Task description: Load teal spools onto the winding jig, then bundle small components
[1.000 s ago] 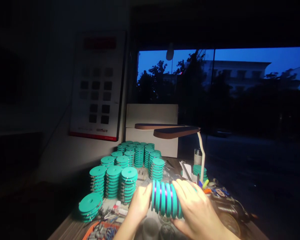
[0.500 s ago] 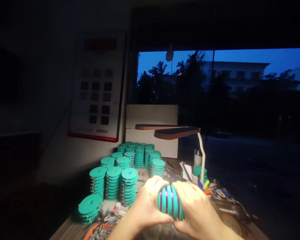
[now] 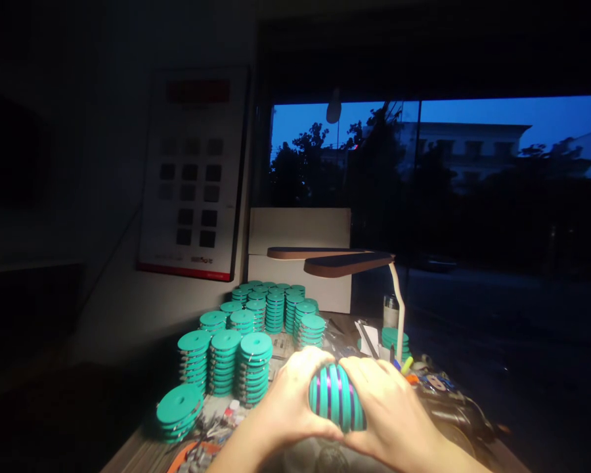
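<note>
Between my two hands is a stack of teal spools [image 3: 335, 397], turned on its side so the round edges face me, with purple bands showing in the grooves. My left hand [image 3: 298, 391] wraps the stack's left end, fingers over the top and thumb below. On the opposite end my right hand [image 3: 387, 401] is closed in the same way. Both palms hide the flat faces. Left of my hands stand upright stacks of similar spools [image 3: 255, 368], and a shorter stack [image 3: 180, 410] sits nearest the table's left edge.
A two-armed desk lamp [image 3: 347, 264] hangs over the table, its pale stem at the right. Further stacks of teal spools [image 3: 274, 312] fill the back left. An orange tray [image 3: 192, 456] with small metal parts lies front left. Dark clutter [image 3: 448, 410] covers the right side.
The spool stack has turned slightly in my hands, and my hands have shifted very little. The surroundings sit a few pixels lower in view.
</note>
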### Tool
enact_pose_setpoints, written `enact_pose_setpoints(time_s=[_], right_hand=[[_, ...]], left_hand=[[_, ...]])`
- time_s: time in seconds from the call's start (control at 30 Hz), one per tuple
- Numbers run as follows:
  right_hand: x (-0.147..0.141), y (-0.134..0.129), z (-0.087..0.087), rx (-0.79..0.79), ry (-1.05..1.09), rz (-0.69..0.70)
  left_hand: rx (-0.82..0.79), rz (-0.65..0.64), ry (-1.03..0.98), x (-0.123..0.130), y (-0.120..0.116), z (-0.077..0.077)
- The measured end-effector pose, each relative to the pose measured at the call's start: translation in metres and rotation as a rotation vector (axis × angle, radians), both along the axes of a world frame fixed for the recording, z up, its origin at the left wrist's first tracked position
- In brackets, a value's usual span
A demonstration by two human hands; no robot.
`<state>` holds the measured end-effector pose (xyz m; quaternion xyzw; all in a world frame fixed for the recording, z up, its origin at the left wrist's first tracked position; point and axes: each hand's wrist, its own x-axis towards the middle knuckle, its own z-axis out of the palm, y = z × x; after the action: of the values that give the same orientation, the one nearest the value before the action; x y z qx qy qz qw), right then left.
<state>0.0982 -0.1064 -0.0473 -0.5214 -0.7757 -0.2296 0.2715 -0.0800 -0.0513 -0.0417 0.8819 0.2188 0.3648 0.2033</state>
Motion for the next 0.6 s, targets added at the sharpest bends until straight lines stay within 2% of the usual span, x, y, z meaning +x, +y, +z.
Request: enact_pose_setpoints(time_s=[0.07,0.13,0.2,0.3,0.37,0.4,0.47,0.53,0.6], right_hand=[[0.013,-0.001,0.003,-0.090,-0.014,-0.021],[0.027,-0.005,0.008,-0.204,0.017,-0.045],[0.036,-0.010,0.014,-0.314,0.071,-0.071],[0.036,-0.015,0.019,-0.374,0.144,-0.050],[0.032,-0.016,0.020,-0.383,0.183,-0.021],[0.030,-0.016,0.021,-0.393,0.208,-0.003],[0.030,-0.015,0.022,-0.444,0.302,0.056],[0.034,-0.012,0.024,-0.515,0.408,0.137],[0.041,-0.007,0.027,-0.588,0.470,0.210]], left_hand=[[-0.175,0.026,-0.073,-0.007,0.001,-0.001],[-0.382,0.137,-0.158,-0.011,0.005,-0.005],[-0.519,0.236,-0.177,-0.012,0.010,-0.012],[-0.555,0.268,-0.131,-0.009,0.014,-0.020],[-0.530,0.298,-0.154,-0.007,0.009,-0.019],[-0.482,0.315,-0.173,-0.006,0.004,-0.016],[-0.245,0.297,-0.127,-0.001,-0.009,-0.008],[0.097,0.197,0.072,0.008,-0.022,0.002],[0.345,0.124,0.296,0.022,-0.029,0.008]])
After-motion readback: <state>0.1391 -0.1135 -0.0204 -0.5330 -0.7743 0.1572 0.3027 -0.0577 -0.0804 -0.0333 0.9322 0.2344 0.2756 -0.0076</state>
